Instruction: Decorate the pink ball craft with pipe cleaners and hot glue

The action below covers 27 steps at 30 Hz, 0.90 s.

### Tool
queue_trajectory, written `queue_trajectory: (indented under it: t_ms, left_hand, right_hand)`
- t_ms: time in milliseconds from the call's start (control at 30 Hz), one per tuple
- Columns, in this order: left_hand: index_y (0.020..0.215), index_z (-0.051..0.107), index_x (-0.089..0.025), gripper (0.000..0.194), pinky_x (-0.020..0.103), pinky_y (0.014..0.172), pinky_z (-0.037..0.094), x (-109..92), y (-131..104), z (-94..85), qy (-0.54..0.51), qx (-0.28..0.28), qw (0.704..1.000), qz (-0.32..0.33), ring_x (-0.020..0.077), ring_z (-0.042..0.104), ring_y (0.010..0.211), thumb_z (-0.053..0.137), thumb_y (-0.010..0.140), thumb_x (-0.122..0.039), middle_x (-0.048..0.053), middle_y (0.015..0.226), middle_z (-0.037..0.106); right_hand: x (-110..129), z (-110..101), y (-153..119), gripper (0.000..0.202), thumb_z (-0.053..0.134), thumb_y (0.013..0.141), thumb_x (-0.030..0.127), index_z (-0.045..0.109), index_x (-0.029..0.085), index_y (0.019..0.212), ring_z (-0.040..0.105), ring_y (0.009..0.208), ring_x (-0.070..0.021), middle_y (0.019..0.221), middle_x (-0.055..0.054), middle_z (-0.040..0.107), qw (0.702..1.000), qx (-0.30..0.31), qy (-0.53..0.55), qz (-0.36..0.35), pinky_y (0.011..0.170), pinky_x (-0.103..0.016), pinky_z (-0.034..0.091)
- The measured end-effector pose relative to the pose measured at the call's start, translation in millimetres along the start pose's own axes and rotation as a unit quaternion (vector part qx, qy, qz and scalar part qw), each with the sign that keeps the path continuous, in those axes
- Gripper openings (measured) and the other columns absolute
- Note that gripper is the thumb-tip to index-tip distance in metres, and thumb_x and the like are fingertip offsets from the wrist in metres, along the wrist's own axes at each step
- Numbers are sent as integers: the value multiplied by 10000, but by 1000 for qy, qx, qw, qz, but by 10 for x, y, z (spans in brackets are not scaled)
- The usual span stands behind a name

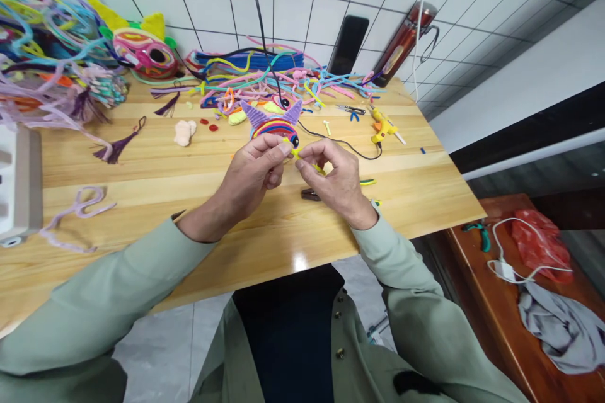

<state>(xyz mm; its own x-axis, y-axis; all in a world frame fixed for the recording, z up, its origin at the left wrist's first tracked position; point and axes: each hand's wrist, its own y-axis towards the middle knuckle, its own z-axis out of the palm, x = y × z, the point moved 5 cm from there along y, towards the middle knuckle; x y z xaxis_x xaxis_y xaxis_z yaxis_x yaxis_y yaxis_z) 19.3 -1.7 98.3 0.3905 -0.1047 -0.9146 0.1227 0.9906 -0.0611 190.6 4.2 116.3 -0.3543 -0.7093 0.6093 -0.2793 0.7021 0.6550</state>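
A short yellow pipe cleaner (295, 153) spans the gap between my two hands. My left hand (253, 170) pinches one end between thumb and forefinger. My right hand (336, 177) pinches the other side, and some of the yellow shows below its fingers. Just beyond my fingertips sits a striped pipe-cleaner figure (269, 127) with purple pointed ears and a round black eye; my hands hide its lower part. Beside my right hand lie dark-jawed pliers (311, 194), their yellow-green handles partly hidden under it.
A yellow glue gun (384, 126) with a black cord lies right of the figure, near small scissors (350, 109). Along the wall are loose pipe cleaners (255, 79), a phone (348, 44), a red flask (406, 44) and a pink-faced figure (144, 53). A purple tassel (116, 146) lies left.
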Motion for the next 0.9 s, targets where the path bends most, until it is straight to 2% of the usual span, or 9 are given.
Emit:
queue_trajectory:
  t_ms: [167,400,600,733,900]
  left_hand:
    - [890,655,-241,482,258,502,293,-39,-20,44,-5,41,999,-6,92,381,498,1033,791,-523,-85,568,468]
    - [874,635,-223,576,239,501,311,-40,-44,93,-7,94,995,-25,79,393,516,1046,792,-619,-59,641,531]
    - [853,632,-209,576,233,488,330,-41,-40,95,-7,113,993,-34,69,411,515,1041,814,-612,-49,687,553]
    - [858,630,-198,602,223,447,293,-25,-39,107,-29,117,991,-56,47,423,473,1067,787,-606,-31,756,642]
    - [873,659,-188,574,217,431,313,-28,-37,113,-37,109,992,-53,32,413,442,1082,779,-565,-44,764,665]
  right_hand:
    - [7,-56,22,59,749,1076,291,784,258,1043,721,846,-185,953,-22,813,999,16,-19,-23,840,-360,642]
    - [-15,-157,48,108,748,1129,371,806,281,1114,735,998,-231,1061,-50,807,998,33,-17,-51,942,-422,639]
    - [-35,-167,60,205,710,1165,467,820,297,1137,734,1058,-248,1069,-53,788,997,54,-20,-52,996,-451,634]
    - [-20,-181,63,185,711,1170,445,814,294,1146,743,1075,-242,1096,-52,796,997,51,-15,-60,1004,-447,628]
    - [-39,-176,61,201,687,1171,454,806,294,1140,737,1075,-249,1094,-55,791,997,56,-22,-44,1019,-463,623]
